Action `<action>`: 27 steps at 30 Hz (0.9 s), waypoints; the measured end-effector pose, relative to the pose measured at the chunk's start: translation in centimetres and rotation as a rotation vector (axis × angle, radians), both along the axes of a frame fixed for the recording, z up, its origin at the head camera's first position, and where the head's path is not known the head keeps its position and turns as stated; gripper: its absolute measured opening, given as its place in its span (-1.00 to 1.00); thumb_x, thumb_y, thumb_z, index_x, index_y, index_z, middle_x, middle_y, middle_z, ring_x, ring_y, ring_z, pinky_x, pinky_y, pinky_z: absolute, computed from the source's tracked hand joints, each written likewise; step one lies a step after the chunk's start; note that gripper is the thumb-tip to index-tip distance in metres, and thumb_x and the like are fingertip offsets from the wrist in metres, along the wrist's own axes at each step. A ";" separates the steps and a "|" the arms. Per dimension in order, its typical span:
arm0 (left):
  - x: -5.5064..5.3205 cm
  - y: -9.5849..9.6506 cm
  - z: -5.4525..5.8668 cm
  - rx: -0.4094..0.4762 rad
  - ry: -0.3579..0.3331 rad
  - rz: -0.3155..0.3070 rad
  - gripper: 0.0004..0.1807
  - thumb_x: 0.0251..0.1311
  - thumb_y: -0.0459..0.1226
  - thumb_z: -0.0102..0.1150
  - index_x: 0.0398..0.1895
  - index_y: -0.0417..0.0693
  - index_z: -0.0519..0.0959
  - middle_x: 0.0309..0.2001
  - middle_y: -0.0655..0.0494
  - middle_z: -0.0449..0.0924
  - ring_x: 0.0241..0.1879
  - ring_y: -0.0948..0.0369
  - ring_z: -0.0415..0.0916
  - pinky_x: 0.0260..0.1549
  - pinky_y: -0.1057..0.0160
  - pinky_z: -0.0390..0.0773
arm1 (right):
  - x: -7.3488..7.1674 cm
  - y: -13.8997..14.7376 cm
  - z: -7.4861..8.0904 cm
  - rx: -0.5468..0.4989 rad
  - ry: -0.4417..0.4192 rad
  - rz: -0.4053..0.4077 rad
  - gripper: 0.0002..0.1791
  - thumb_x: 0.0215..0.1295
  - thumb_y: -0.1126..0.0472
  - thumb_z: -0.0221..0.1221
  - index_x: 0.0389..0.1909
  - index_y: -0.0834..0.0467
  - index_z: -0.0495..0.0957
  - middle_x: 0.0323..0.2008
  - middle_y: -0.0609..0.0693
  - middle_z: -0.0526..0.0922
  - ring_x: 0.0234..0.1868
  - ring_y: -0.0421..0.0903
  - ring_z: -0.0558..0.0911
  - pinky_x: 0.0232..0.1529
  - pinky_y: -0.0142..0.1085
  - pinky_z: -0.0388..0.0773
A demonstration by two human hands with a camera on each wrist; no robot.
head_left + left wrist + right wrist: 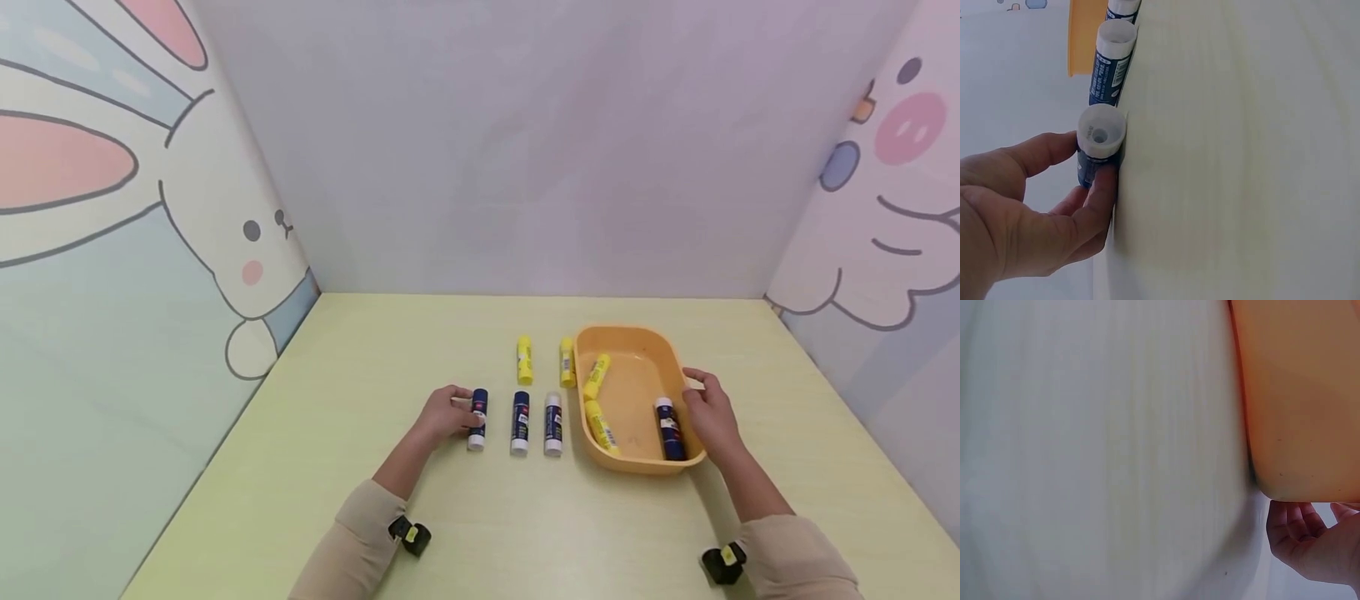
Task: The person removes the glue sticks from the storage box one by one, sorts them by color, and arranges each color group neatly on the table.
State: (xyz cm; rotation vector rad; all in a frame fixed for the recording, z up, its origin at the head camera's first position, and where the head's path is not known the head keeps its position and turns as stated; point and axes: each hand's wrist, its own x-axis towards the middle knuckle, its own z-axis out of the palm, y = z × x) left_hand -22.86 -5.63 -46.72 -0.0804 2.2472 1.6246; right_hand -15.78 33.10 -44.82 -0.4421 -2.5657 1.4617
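Note:
My left hand (446, 414) pinches a dark blue glue stick (1090, 172) lying on the table, thumb on one side and fingers on the other; its white end faces me. To its right lie a second blue glue stick (520, 423) and one with a white cap (553, 425). My right hand (711, 417) grips the right side of an orange plastic basket (633, 333), fingers against the outer wall. Inside the basket are two yellow glue sticks (597, 377) on the left and a blue one (670, 429) on the right.
Behind the blue row lies a yellow glue stick (525, 360); another yellow one (567, 362) is right at the basket's left rim. The pale yellow table (465, 517) ends at a plain back wall (487, 167), with cartoon-printed panels (225, 208) at both sides.

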 end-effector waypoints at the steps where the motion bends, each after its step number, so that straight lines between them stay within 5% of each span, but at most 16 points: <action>1: 0.0 0.0 0.0 0.003 -0.006 0.001 -0.45 -0.04 -0.48 0.33 0.08 -0.29 0.38 -0.18 -0.16 0.54 -0.33 0.07 0.57 -0.38 0.18 0.61 | 0.0 0.0 0.0 0.002 0.001 0.001 -0.48 0.45 0.17 -0.32 0.35 0.30 0.05 0.05 0.37 0.29 -0.08 0.15 0.33 -0.24 -0.17 0.32; 27: 1.1 -1.6 1.8 0.048 0.052 -0.007 -0.42 -0.07 -0.48 0.35 0.09 -0.33 0.39 -0.20 -0.17 0.47 -0.35 0.09 0.54 -0.35 0.13 0.61 | -0.1 -0.1 -0.1 -0.005 0.007 -0.004 -0.48 0.44 0.17 -0.31 0.34 0.30 0.06 0.05 0.38 0.29 -0.05 0.18 0.33 -0.21 -0.14 0.32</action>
